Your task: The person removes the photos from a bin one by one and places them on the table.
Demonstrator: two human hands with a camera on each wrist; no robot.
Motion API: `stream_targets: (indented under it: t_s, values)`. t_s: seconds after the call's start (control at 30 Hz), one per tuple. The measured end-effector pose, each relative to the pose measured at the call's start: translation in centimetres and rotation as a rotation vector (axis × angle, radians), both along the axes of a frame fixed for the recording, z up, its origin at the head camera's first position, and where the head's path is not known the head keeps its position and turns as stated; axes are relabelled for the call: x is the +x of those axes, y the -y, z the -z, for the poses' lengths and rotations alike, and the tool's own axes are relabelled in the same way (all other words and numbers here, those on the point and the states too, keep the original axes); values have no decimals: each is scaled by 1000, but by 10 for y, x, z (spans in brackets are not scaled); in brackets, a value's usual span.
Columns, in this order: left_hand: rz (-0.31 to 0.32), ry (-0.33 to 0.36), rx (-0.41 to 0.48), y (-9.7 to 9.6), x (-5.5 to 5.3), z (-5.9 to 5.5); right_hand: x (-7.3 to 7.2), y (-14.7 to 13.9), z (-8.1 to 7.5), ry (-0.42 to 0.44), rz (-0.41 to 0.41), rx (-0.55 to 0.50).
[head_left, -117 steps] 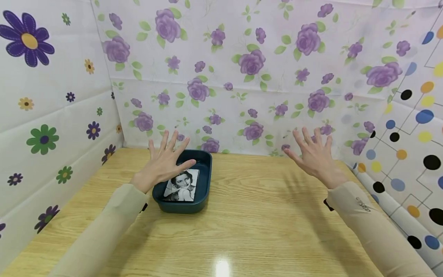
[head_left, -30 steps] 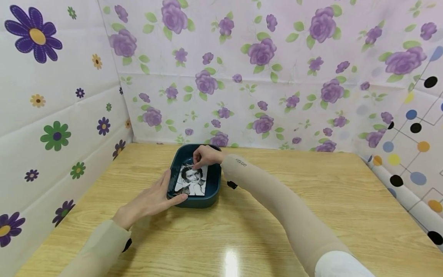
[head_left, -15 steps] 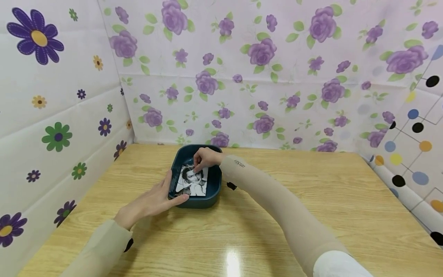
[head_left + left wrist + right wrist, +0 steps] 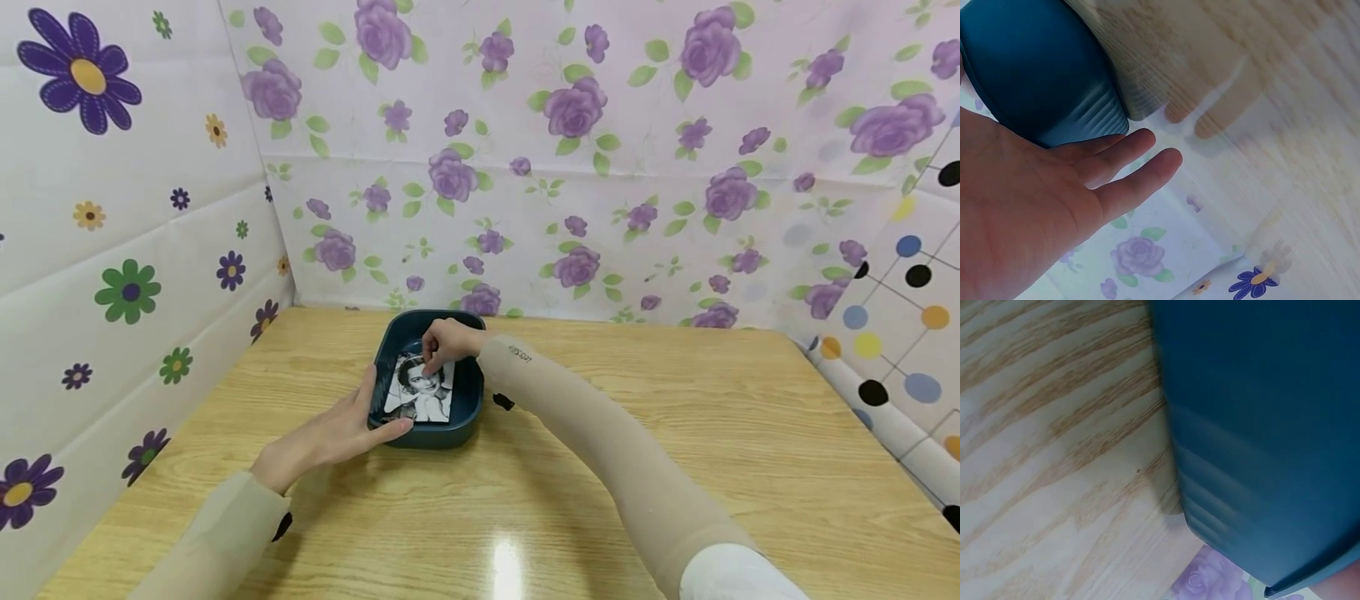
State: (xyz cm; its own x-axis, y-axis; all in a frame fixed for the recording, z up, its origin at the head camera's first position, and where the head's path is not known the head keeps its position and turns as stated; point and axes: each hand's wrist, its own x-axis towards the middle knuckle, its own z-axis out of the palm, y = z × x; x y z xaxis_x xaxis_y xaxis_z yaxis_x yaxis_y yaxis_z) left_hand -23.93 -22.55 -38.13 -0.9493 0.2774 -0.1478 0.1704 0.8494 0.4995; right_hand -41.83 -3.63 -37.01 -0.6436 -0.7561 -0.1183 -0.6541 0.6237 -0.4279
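A dark teal rectangular tub [image 4: 471, 408] stands on the table in the head view. Inside it lies a black-and-white portrait photo [image 4: 431, 408]. My left hand [image 4: 330, 437] rests at the tub's near left corner, thumb along the front rim, fingers straight beside the left wall. In the left wrist view, that hand's fingers [image 4: 1141, 178] extend past the ribbed end of the tub. My right hand [image 4: 450, 340] reaches over the tub's right side, its fingers curled and the tips down over the photo's upper part. I cannot tell whether those fingertips pinch anything.
The wood-grain table [image 4: 637, 425] spreads out to the right and in front. Behind it hangs a cloth with purple roses [image 4: 573, 108]. A daisy-print cloth [image 4: 45, 250] closes the left side, a dotted cloth [image 4: 915, 350] the right.
Both hands, at first spread open above the table, have come to the tub, the right crossing over from the right. Within the last second the right fingertips have shifted slightly down the photo.
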Motion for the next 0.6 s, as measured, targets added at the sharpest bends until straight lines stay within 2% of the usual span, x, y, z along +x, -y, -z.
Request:
stream_targets:
  t_s: [0.2,0.6]
  values:
    - [-1,7,5,0,0,-1,0,1,2,-27,-1,3]
    - [-17,33,7,1,0,0,-1,4,6,-20,3,19]
